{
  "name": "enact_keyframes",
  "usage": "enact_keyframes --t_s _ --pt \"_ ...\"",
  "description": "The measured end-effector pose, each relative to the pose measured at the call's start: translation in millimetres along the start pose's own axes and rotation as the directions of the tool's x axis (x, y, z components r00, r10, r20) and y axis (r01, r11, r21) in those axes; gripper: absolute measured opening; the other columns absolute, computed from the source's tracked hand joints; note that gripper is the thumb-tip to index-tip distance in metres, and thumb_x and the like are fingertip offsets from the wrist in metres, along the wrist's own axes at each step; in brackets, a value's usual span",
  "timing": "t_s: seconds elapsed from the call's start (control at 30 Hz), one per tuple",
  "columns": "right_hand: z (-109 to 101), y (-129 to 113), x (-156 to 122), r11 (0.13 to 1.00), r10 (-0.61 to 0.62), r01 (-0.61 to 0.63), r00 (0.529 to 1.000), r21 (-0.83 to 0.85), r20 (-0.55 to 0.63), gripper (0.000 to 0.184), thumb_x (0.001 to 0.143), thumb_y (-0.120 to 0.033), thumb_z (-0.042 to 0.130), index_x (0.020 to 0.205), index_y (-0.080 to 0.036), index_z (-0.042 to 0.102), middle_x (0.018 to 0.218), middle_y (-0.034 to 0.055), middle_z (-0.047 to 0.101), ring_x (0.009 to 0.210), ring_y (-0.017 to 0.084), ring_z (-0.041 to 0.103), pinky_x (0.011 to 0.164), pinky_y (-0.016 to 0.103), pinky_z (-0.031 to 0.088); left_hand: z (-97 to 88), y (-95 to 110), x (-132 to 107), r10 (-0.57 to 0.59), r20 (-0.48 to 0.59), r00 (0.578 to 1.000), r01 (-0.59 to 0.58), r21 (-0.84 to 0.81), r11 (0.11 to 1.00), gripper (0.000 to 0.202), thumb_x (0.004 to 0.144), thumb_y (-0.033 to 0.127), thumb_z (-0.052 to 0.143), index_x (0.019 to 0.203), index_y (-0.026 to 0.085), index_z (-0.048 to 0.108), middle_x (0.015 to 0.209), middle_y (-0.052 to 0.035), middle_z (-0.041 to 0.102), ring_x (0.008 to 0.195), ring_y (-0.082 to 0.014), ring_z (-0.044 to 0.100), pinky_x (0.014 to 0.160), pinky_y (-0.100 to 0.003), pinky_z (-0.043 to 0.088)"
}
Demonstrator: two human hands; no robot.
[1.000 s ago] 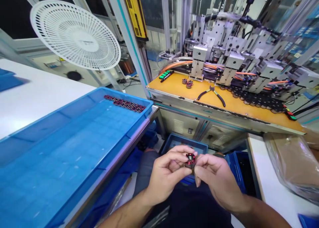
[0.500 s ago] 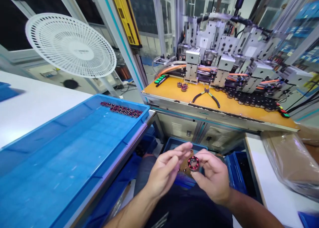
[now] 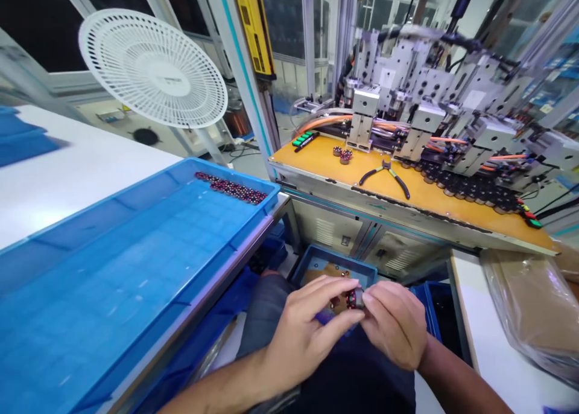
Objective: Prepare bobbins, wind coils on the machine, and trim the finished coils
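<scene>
Wound ring (image 3: 355, 299): turned edge-on between the two hands, above the lap; a slip of the fingertips could drop it.
Left hand (image 3: 302, 323): thumb below and finger above, pinching the ring by its near-open side; too hard a squeeze might press on the red windings.
Right hand (image 3: 398, 323): fingers curled against the ring's other side (how firmly they grip, I cannot tell); an uneven twist here could scuff it.
Low blue bin (image 3: 368, 273): just beyond the hands, small parts inside; a dropped ring might land there and get mixed in.
Blue tray (image 3: 136, 251): off to the left, similar rings (image 3: 237, 192) packed at its far end; a careless knock could upset their rows.
Pliers (image 3: 398, 183): handles splayed on the yellow bench top (image 3: 316, 160); a snagged handle could sweep nearby parts aside.
</scene>
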State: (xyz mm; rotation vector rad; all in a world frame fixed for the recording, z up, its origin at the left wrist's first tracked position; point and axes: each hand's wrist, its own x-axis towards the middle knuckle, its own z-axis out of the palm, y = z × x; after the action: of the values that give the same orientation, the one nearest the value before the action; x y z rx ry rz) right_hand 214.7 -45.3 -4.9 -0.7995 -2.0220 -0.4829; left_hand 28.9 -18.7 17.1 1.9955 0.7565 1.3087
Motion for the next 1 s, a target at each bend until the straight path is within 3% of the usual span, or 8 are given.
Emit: enact_keyframes --t_s 0.23,0.47,0.63,0.67,0.73,0.83,0.93,1.0 --pt "-4 -25 14 0.784 0.461 -0.430 0.886 0.447 0.045 0.022 0.086 -0.015 0.066 0.108 -0.017 0.063 0.085 0.0059 0.061 0.072 0.016 0.059 0.063 0.031 0.054 -2.9 -5 -3 0.013 0.047 0.999 -0.010 -0.058 0.998 0.036 0.078 0.011 0.076 0.112 0.020 0.071 0.104 -0.0092 0.077 0.094 -0.0205 0.071 0.085 -0.031 0.058" --pt "-4 -32 12 0.562 0.684 -0.627 0.719 0.540 0.123 0.012 0.085 -0.008 0.063 0.086 -0.019 0.068 0.075 0.0027 0.060 0.069 0.015 0.058 0.059 0.027 0.049 -0.3 -6 -4 -0.314 0.107 0.943 0.329 -0.414 0.849 0.021 0.078 0.014 0.076 0.099 0.016 0.074 0.105 -0.0128 0.076 0.077 -0.0165 0.072 0.064 -0.023 0.060" --pt "-20 -14 2 0.476 0.755 -0.736 0.623 0.481 0.206 0.012 0.090 -0.014 0.061 0.080 -0.019 0.065 0.074 0.0022 0.059 0.067 0.014 0.058 0.054 0.025 0.048 -5.5 -9 -3 -0.154 0.084 0.985 0.171 -0.278 0.945 0.022 0.077 0.007 0.073 0.097 0.017 0.073 0.103 -0.0114 0.077 0.083 -0.0179 0.074 0.068 -0.023 0.061" --pt "-27 -7 3 0.521 0.746 -0.733 0.640 0.437 0.185 0.010 0.090 -0.014 0.060 0.084 -0.019 0.065 0.077 0.0027 0.060 0.069 0.014 0.059 0.056 0.025 0.049 -7.7 -9 -2 -0.106 0.091 0.990 0.124 -0.219 0.968 0.024 0.077 0.006 0.072 0.098 0.017 0.073 0.103 -0.0112 0.077 0.084 -0.0178 0.074 0.070 -0.023 0.061" --pt "-42 5 9 0.726 0.620 -0.622 0.777 0.295 0.111 0.010 0.089 -0.015 0.061 0.097 -0.020 0.066 0.083 0.0042 0.061 0.076 0.016 0.061 0.062 0.028 0.052 -11.8 -8 -1 -0.024 0.128 0.992 0.040 -0.121 0.992 0.025 0.078 0.004 0.071 0.099 0.017 0.072 0.104 -0.0111 0.077 0.089 -0.0180 0.074 0.076 -0.023 0.061" --pt "-57 17 30 0.985 0.156 -0.168 0.968 0.045 0.197 0.022 0.088 -0.013 0.063 0.109 -0.023 0.065 0.090 0.0043 0.066 0.080 0.016 0.061 0.069 0.029 0.053 -15.1 -6 2 0.051 0.188 0.981 -0.043 -0.049 0.998 0.026 0.079 0.004 0.071 0.101 0.016 0.071 0.106 -0.0113 0.076 0.094 -0.0185 0.074 0.084 -0.024 0.060" --pt "-54 21 49 0.976 -0.187 0.217 0.902 -0.032 0.390 0.021 0.094 -0.012 0.049 0.102 -0.018 0.067 0.087 0.0056 0.068 0.076 0.018 0.058 0.068 0.033 0.051 -15.8 -4 3 0.074 0.200 0.977 -0.068 -0.037 0.997 0.028 0.078 0.004 0.071 0.103 0.017 0.071 0.107 -0.0105 0.076 0.095 -0.0181 0.074 0.086 -0.023 0.059" --pt "-47 19 55 0.984 -0.164 0.179 0.869 0.013 0.467 0.027 0.097 -0.013 0.041 0.090 -0.014 0.067 0.080 0.0077 0.066 0.070 0.019 0.054 0.063 0.035 0.048 -16.6 -3 1 0.061 0.195 0.979 -0.052 -0.052 0.997 0.028 0.078 0.004 0.071 0.102 0.018 0.071 0.107 -0.0102 0.076 0.094 -0.0181 0.074 0.083 -0.023 0.060"
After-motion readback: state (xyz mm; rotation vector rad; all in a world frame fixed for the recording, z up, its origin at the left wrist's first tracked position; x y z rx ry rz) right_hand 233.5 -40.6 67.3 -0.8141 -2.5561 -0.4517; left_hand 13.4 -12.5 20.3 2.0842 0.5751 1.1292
